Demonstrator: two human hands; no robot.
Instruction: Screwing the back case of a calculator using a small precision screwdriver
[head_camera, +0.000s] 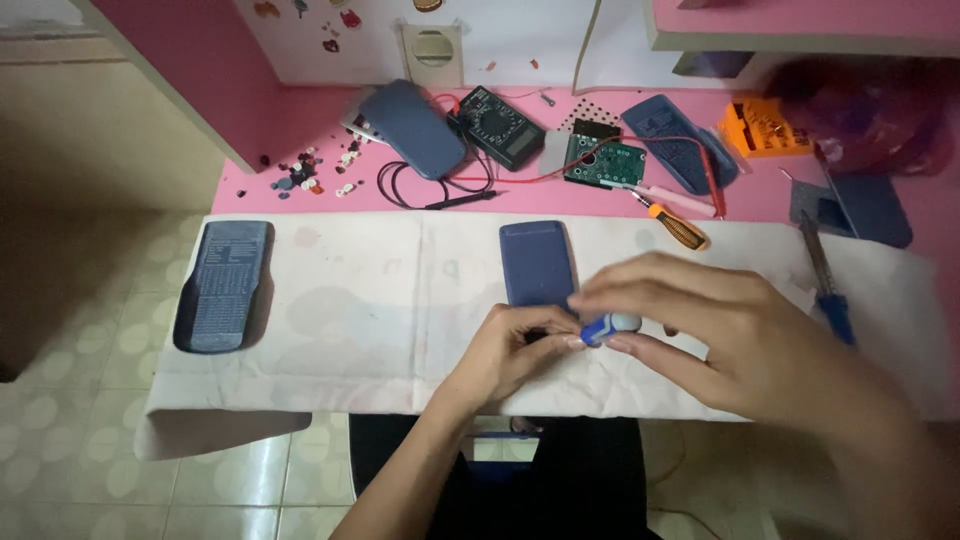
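**Two hands pinch a small blue and white thing over the cloth**

The fingers (600, 300) of the right hand (720, 335) are closed on a small blue and white thing (608, 326). It is too small to tell what it is. The fingers of the left hand (510, 350) are pressed together and touch the same small thing from the other side. Both hands meet just above the white cloth (380, 330), near the front edge of the desk (250, 190).

Just behind the hands lies a flat dark blue cover (536, 262), flat on the cloth. Its near end touches the fingertips.

Far to the left on the cloth lies a dark calculator (224, 285), keys up, well apart from the hands.

To the right lies a screwdriver with a blue handle (826, 285). A screwdriver with an orange handle (672, 224) lies at the back edge of the cloth.

Farther back, on the pink desk, are a black meter (497, 126) with red and black wires, a green circuit board (603, 160), two more blue shells (412, 128) and a heap of tiny buttons (310, 172).
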